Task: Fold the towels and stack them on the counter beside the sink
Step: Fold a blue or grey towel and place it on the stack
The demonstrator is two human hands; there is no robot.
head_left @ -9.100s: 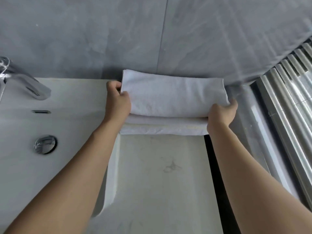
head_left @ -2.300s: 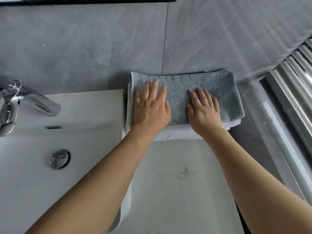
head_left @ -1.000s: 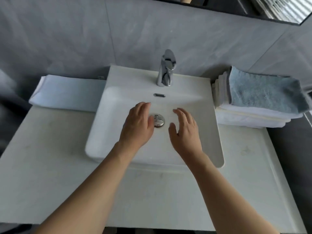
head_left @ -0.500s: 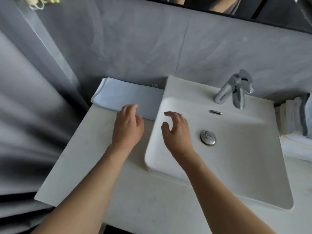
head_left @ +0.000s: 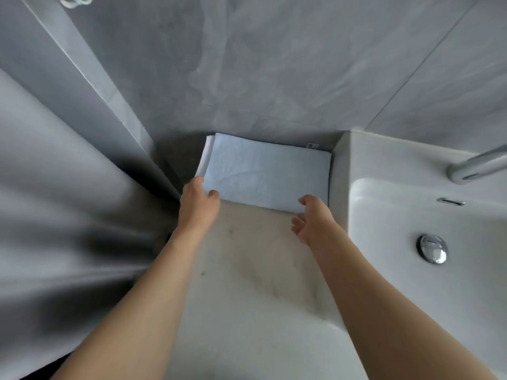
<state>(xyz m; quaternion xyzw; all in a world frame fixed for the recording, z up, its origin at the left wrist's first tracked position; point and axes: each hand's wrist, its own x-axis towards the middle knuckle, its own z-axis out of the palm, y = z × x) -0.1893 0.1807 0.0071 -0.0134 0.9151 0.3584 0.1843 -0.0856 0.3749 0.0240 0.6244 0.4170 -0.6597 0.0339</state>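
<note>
Grey tiled wall backs the pale surface (head_left: pixel 247 283) left of the sink (head_left: pixel 411 242). From the head view, a folded light-blue towel (head_left: pixel 266 174) lies flat against the wall, just ahead of both hands, its long axis running left to right. The left hand (head_left: pixel 199 204) pinches its near left corner; the right hand (head_left: pixel 312 218), fingers loosely apart, touches the near right edge.

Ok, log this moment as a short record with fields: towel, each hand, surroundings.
towel: pale blue towel, folded, lying flat on the counter against the wall, left of the sink
left hand: left hand at the towel's near left corner, thumb on top
right hand: right hand at the near right edge, fingers loosely spread, grip unclear
surroundings: faucet and drain plug at right
</note>
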